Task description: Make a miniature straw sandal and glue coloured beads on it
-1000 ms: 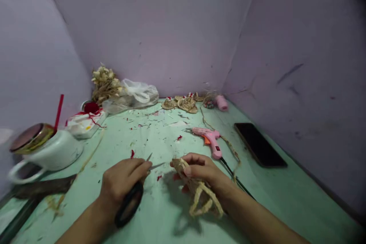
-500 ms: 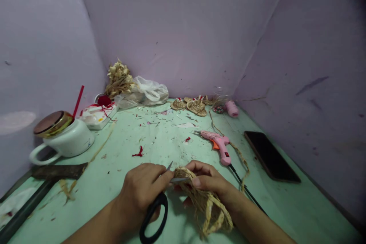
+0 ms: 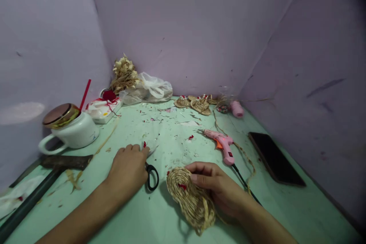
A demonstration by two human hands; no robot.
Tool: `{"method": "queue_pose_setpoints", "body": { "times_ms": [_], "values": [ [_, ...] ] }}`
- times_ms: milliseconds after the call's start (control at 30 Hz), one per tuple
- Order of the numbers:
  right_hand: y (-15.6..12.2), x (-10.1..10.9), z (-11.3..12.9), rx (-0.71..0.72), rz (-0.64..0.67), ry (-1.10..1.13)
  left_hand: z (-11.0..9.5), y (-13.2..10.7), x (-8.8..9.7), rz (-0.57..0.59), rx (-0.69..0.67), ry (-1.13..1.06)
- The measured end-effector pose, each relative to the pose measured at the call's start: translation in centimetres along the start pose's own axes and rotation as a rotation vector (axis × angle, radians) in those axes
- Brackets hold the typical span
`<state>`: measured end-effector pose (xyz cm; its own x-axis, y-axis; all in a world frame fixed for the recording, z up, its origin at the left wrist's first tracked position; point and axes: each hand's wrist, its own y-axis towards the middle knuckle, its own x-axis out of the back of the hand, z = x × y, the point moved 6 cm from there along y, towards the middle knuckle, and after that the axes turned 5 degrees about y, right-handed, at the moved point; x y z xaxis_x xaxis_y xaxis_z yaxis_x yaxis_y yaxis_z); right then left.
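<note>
My left hand point(image 3: 127, 170) rests low on the green table point(image 3: 160, 221), its fingers curled over black-handled scissors point(image 3: 151, 176). One handle loop sticks out beside the hand, and the blade tips point away past a red scrap. My right hand point(image 3: 217, 187) grips a woven straw oval point(image 3: 185, 194) with a small red mark on it. The oval is tilted up just above the table, and its looped straw end hangs toward me.
A pink glue gun point(image 3: 221, 145) with a black cord lies behind my right hand, and a dark phone point(image 3: 274, 158) sits further right. At the left are a white mug with a gold lid point(image 3: 68, 127) and a dark bar point(image 3: 48, 177). Small straw pieces point(image 3: 197, 105), a plastic bag point(image 3: 147, 89) and dried husks stand at the back.
My left hand has pulled the scissors away from the straw piece and lowered them leftward onto the table. My right hand has turned the straw oval so that its flat face shows.
</note>
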<state>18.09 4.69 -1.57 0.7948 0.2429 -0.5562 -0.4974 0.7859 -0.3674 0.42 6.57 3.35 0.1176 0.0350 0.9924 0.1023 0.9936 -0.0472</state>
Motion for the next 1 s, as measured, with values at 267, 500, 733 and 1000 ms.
{"method": "queue_pose_setpoints", "body": {
  "times_ms": [267,500,733,1000],
  "values": [
    [-0.4,-0.3,-0.1,0.046,-0.054,-0.197,-1.8,-0.8,-0.5,0.002,-0.051,-0.176],
    [-0.4,-0.3,0.3,0.090,-0.108,-0.300,-3.3,-1.5,0.0,-0.100,-0.257,-0.280],
    [-0.8,-1.1,1.2,0.172,-0.061,-0.527,-2.1,-1.1,-1.1,-0.126,-0.229,-0.275],
    [-1.5,-1.0,1.3,0.172,-0.065,-0.588,-2.9,-1.6,-1.9,0.203,-0.037,-1.180]
  ]
}}
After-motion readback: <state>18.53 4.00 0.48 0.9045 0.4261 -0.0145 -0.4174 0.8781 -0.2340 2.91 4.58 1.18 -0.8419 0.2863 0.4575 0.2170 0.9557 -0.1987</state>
